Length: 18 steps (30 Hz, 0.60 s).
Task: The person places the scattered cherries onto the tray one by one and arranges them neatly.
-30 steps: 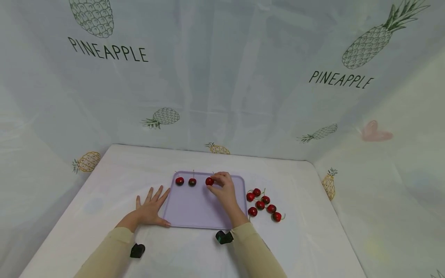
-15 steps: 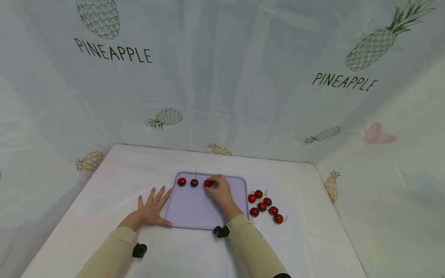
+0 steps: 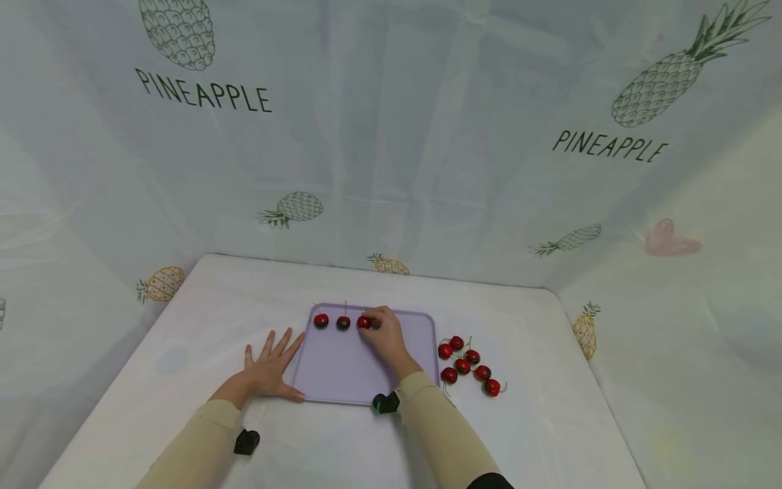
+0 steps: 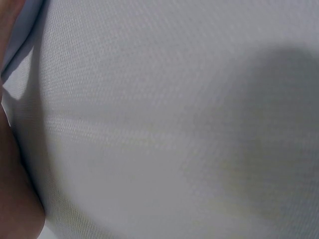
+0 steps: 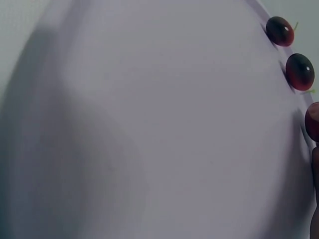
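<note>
My right hand (image 3: 387, 339) pinches a red cherry (image 3: 363, 322) between thumb and fingers over the upper middle of a lilac tray (image 3: 342, 370). Two dark red cherries lie to its left along the tray's far edge, one at the corner (image 3: 320, 320) and one (image 3: 343, 323) between. In the right wrist view the pinched cherry (image 5: 312, 122) shows at the right edge, partly covered by a fingertip. My left hand (image 3: 265, 373) lies with fingers spread at the tray's left edge, thumb by the near corner. The left wrist view shows mostly cloth, with part of the hand (image 4: 17, 199).
Several cherries with stems (image 3: 462, 367) lie in a loose group on the white table (image 3: 550, 421) just right of the tray. Black objects (image 3: 247, 442) sit near each wrist. A curtain with pineapple prints (image 3: 391, 136) stands behind the table.
My right hand has brought its cherry leftward and slightly nearer, closer beside the other two on the tray. My left hand keeps its place; the whole view has shifted slightly.
</note>
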### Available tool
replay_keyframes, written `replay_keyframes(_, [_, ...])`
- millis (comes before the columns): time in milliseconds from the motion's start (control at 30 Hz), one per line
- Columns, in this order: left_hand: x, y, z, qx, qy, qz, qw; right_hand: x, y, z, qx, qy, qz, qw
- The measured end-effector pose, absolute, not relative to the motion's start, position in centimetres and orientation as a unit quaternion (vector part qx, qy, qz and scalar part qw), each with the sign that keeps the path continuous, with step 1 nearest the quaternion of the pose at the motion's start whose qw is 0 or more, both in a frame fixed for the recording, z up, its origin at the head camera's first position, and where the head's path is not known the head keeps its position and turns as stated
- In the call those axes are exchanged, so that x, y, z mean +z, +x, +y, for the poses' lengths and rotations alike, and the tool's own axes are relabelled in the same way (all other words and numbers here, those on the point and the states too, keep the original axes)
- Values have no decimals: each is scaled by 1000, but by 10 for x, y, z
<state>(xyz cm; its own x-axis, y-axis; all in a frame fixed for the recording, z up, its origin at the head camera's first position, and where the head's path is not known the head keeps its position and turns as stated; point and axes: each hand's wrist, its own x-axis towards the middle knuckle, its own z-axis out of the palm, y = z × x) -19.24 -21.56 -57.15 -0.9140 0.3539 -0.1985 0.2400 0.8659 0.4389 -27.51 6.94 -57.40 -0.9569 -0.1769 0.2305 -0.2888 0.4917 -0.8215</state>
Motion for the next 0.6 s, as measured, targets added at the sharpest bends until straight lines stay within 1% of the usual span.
replay_keyframes(133, [-564, -190, -213, 199, 155, 956, 152, -574, -277, 67, 478, 132, -867, 50])
replay_keyframes(367, [-551, -187, -210, 212, 148, 953, 157, -576, -280, 69, 481, 146, -863, 53])
replay_keyframes(600, [-560, -188, -213, 220, 154, 952, 148, -580, -281, 71, 471, 151, -868, 41])
